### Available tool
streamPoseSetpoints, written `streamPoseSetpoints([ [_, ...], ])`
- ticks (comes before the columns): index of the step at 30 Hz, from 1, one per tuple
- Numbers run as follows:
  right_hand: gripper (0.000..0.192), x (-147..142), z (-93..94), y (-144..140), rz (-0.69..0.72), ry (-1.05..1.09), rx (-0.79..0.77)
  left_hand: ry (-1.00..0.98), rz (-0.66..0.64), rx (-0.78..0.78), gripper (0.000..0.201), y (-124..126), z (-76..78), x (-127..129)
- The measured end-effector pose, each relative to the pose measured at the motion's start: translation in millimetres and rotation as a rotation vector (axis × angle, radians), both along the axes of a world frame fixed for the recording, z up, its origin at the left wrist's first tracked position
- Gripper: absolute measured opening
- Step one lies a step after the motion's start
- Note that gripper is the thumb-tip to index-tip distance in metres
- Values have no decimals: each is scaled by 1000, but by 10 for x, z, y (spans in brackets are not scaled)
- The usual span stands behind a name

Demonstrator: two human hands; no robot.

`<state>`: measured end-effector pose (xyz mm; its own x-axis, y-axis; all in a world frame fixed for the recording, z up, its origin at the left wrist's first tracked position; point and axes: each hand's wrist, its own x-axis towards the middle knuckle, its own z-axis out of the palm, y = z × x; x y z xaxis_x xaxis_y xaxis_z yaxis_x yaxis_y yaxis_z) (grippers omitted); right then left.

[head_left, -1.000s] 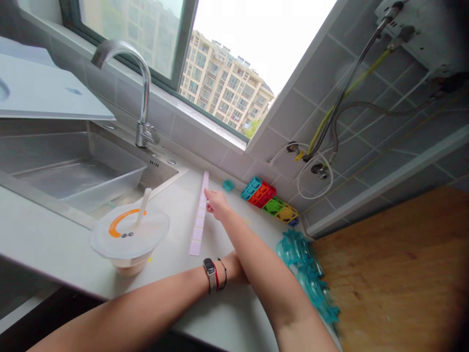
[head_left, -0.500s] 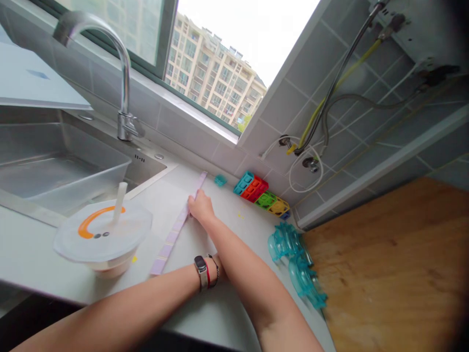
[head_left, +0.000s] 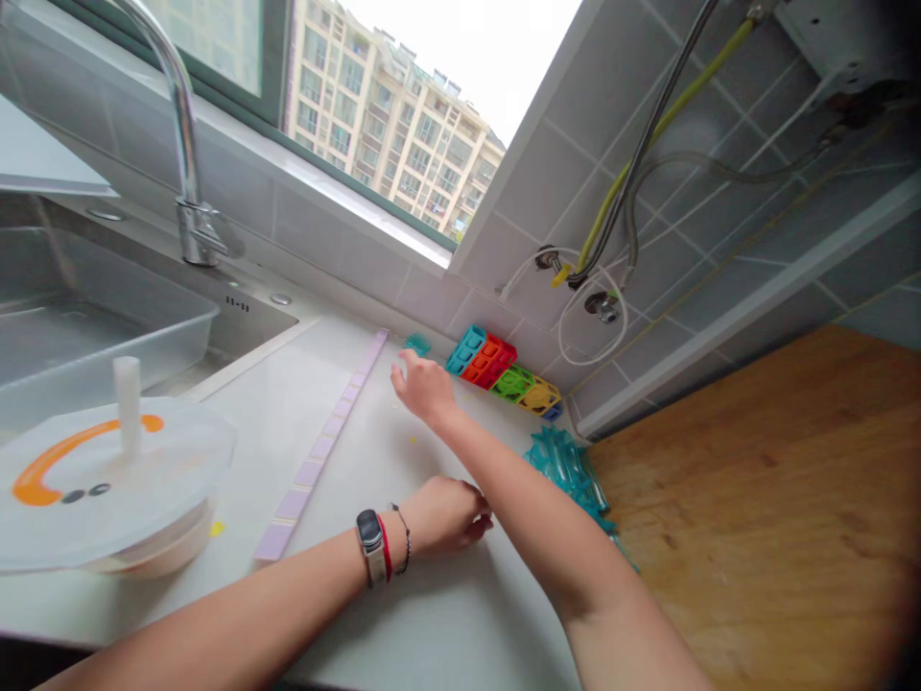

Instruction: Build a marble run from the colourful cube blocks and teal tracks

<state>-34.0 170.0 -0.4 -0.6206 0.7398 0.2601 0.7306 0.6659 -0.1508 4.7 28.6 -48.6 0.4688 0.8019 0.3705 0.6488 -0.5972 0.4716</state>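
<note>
Two hands over the white counter (head_left: 403, 595). Right hand (head_left: 423, 387) hovers far out, fingers loosely spread, holding nothing, just right of the lilac block strip (head_left: 323, 446) and near a small teal piece (head_left: 416, 343); can't tell if fingertips touch the top. Left hand (head_left: 446, 516) sits nearer, knuckles down on the counter, fingers curled in; can't tell if anything's inside. Watch w/ bands on that wrist.

Strip runs near-left to far-right, from approx. the bowl lid (head_left: 107, 480) up twd the tiled wall. Bare counter btwn strip and the teal clear pieces (head_left: 572, 470), which lie at the seam w/ the wooden board (head_left: 755, 499) on the right. Coloured blocks (head_left: 504, 374) line the far wall.

Lidded bowl near left, white stem upright on the lid, contents not clear. Sink (head_left: 237, 321) far left holds a clear plastic tub (head_left: 107, 341).
</note>
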Motion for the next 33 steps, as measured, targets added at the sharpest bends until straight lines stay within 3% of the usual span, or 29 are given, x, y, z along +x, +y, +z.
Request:
streamPoseSetpoints([
  [2, 33, 321, 212, 344, -14, -16, 114, 46, -3, -3, 18, 5, 95, -54],
  [6, 30, 1058, 515, 1041, -205, 2, 226, 51, 2, -11, 20, 24, 136, -114],
  [9, 28, 1494, 584, 1364, -247, -13, 240, 45, -12, -22, 19, 33, 117, -111],
  [11, 29, 1633, 570, 1468, -231, -18, 233, 39, -5, -28, 20, 38, 114, -109],
  [17, 44, 1388, 458, 1487, -88, -54, 191, 18, 9, -42, 23, 59, 99, -120],
  [24, 74, 1089, 499, 1501, -189, -145, -56, -35, 13, -50, 23, 66, 61, -133],
  [29, 77, 1103, 661, 1453, -143, -45, -282, -86, 17, -48, 23, 70, 41, -132],
  [33, 68, 1161, 726, 1377, -97, 61, -442, -109, 28, -54, 22, 77, 60, -147],
])
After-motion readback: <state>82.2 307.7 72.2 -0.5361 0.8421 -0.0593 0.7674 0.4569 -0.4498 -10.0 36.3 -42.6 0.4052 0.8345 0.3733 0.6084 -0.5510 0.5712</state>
